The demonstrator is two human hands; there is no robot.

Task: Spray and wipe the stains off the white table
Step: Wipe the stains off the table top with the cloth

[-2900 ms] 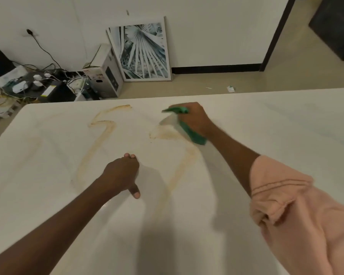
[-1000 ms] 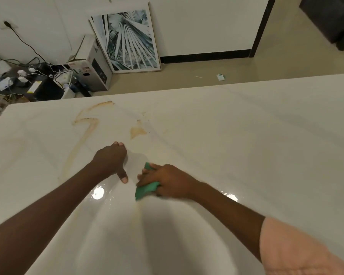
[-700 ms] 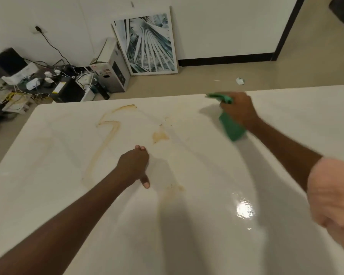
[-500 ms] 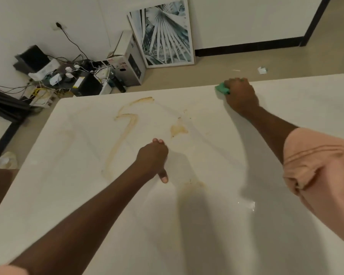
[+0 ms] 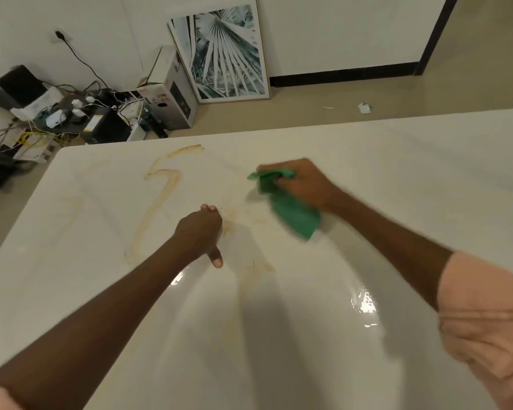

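Right hand (image 5: 304,184): clenched on green cloth (image 5: 288,208), back from far edge to mid-worktop.
Left hand (image 5: 200,229): fisted, empty, braced on worktop (image 5: 427,179).
Change: central blotch gone, faint smear remaining.
Left to do: zigzag stain (image 5: 160,202), untouched, far left.

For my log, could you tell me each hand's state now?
Left hand: closed fist on the white table, holding nothing visible.
Right hand: closed on the green cloth.
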